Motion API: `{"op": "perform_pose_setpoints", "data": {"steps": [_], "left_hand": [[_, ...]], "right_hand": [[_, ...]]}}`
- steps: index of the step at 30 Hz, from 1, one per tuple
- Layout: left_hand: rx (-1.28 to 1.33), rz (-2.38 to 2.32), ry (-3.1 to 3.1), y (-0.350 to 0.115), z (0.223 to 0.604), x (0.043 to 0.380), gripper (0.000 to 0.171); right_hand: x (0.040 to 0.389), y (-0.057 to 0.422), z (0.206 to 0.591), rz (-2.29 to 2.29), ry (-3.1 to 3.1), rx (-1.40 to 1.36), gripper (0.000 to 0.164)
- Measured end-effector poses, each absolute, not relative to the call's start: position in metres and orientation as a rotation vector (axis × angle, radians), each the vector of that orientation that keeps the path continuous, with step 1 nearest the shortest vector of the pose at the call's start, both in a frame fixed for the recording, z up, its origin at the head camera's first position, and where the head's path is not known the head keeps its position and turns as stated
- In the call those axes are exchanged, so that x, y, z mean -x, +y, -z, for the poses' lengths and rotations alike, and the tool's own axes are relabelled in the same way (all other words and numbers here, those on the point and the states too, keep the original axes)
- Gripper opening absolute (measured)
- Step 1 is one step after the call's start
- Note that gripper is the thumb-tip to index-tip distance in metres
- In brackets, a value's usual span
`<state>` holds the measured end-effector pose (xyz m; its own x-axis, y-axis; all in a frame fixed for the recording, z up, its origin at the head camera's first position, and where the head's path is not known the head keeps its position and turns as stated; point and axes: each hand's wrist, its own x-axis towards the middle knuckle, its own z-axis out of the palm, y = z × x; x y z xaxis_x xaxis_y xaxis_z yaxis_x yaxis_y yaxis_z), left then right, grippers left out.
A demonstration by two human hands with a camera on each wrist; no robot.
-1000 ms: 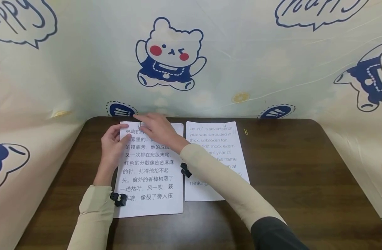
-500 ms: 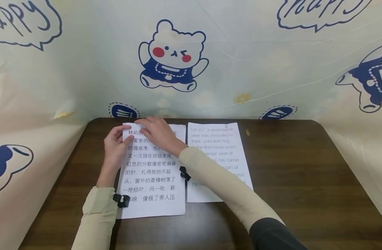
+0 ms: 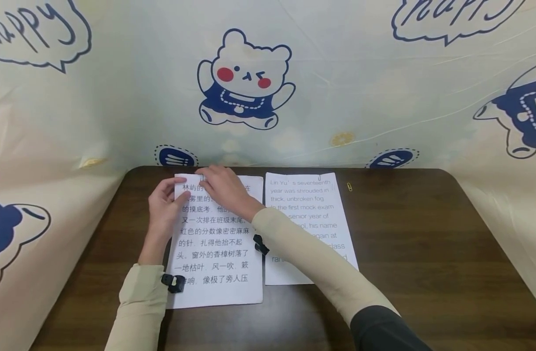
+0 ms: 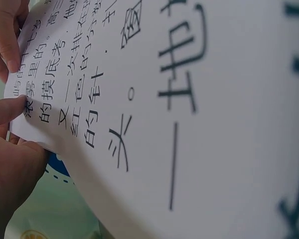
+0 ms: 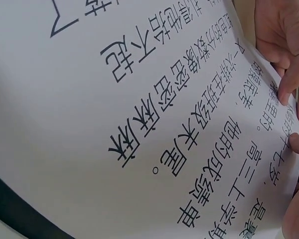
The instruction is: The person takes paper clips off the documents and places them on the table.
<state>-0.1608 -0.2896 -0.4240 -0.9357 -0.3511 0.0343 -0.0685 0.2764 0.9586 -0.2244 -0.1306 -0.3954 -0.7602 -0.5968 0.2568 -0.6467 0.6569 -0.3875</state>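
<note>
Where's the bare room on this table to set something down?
Widest: the right side of the table, beyond the English sheet and yellow paper clip. Smaller: the strip left of the left sleeve. Crowded: the middle, where the left hand and right hand hold the Chinese sheet.

Desk: Chinese-text sheet (image 3: 215,248) right of left hand (image 3: 164,207), running nearer from right hand (image 3: 226,190). Right of right hand: English-text sheet (image 3: 305,197), then paper clip (image 3: 349,186). Patterned curtain (image 3: 338,87) beyond both.

Dark brown table (image 3: 408,253) with rounded far corners, pale cloth (image 3: 338,92) behind and at both sides, printed with cartoon bears (image 3: 239,108) and speech bubbles (image 3: 52,51), soft light (image 3: 287,319) reflecting off the table's near part
</note>
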Motion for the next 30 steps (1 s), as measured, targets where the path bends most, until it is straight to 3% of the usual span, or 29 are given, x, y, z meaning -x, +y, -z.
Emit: {"op": "perform_pose_setpoints", "data": {"steps": [17, 30], "left_hand": [[-0.350, 1.724, -2.295, -0.2837, 0.4228, 0.1617, 0.038], [-0.357, 1.720, -2.291, -0.2806, 0.4227, 0.1600, 0.037]], "right_hand": [[0.2310, -0.1296, 0.4016, -0.595, -2.743, -1.029, 0.038], [0.2273, -0.1280, 0.4007, -0.762, -2.737, -0.964, 0.037]]}}
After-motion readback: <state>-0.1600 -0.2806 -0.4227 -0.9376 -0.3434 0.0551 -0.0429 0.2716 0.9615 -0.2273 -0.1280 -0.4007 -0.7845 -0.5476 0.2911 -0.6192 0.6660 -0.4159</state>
